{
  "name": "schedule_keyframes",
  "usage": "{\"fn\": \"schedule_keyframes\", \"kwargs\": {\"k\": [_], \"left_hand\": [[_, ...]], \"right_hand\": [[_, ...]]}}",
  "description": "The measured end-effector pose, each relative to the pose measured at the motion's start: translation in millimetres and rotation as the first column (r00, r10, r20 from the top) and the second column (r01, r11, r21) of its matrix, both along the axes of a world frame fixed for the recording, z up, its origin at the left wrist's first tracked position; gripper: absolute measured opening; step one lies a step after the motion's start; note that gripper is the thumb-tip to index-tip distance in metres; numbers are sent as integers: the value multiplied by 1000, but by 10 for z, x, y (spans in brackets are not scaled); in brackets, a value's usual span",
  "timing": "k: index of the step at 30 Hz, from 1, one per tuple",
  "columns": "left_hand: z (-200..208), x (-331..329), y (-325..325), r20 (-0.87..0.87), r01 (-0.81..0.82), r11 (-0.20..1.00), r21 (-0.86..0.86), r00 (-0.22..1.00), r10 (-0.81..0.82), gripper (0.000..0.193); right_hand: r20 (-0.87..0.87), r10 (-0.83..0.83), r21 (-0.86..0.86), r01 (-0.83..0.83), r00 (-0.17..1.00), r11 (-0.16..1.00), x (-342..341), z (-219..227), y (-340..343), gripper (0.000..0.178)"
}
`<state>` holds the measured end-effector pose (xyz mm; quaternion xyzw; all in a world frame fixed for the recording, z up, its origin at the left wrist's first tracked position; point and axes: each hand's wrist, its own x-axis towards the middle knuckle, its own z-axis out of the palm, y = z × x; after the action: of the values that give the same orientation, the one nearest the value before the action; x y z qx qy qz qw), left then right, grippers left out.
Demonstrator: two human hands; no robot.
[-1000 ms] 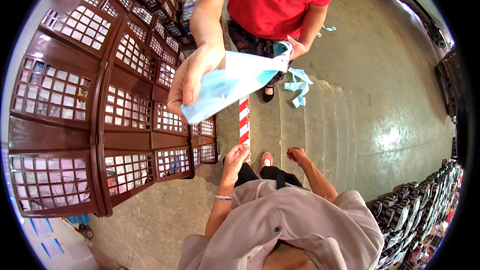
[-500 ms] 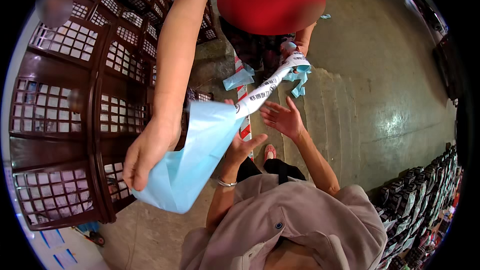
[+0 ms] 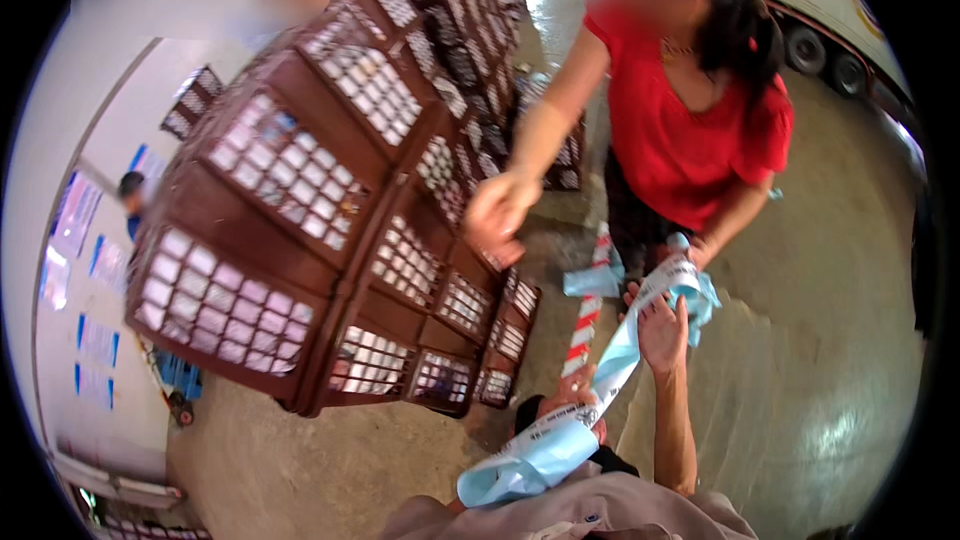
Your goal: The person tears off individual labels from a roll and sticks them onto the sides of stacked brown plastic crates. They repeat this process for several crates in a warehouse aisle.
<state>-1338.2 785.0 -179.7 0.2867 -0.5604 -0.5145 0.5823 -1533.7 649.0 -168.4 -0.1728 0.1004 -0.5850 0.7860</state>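
Note:
A long light-blue and white printed plastic strip [image 3: 618, 360] runs slantwise from a person in red down to my lap. Its lower end spreads into a loose blue fold [image 3: 530, 465]. My left hand [image 3: 572, 392] is closed around the strip near this fold, partly covered by it. Farther up, my right hand [image 3: 662, 335] lies against the strip with fingers stretched upward. The other person's hand [image 3: 700, 252] holds the crumpled upper end. Their other hand [image 3: 500, 212], blurred by motion, is beside the crates and away from the strip.
Brown plastic crates with grid sides [image 3: 330, 230] are stacked at left. A red-and-white striped tape [image 3: 585, 330] runs along the floor, with a blue scrap [image 3: 592, 282] beside it. A truck's wheels [image 3: 825, 55] show at far right. Another person [image 3: 132, 202] stands at far left.
The other person's one hand has released the blue end and drawn back. That end has dropped toward my lap. My left hand has closed on the strip; my right now touches it. The view has shifted.

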Motion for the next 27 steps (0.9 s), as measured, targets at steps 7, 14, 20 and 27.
{"fn": "schedule_keyframes", "kwargs": {"k": [7, 14, 20, 27], "left_hand": [[-80, 234, 283, 47, -23, 999, 37, 999, 21, 33], [364, 550, 198, 638, -317, 947, 55, 741, 211, 66], [-326, 1483, -111, 849, -299, 948, -110, 467, 246, 34], [394, 877, -634, 528, -277, 925, 261, 843, 104, 35]], "right_hand": [[-588, 77, 124, -4, 805, 992, 326, 212, -258, 53], [-322, 67, 297, 33, 944, 954, 424, 162, -358, 32], [-205, -83, 223, 129, 975, 966, 450, 350, -398, 28], [-430, -84, 57, 120, 899, 991, 259, 254, -189, 17]]}}
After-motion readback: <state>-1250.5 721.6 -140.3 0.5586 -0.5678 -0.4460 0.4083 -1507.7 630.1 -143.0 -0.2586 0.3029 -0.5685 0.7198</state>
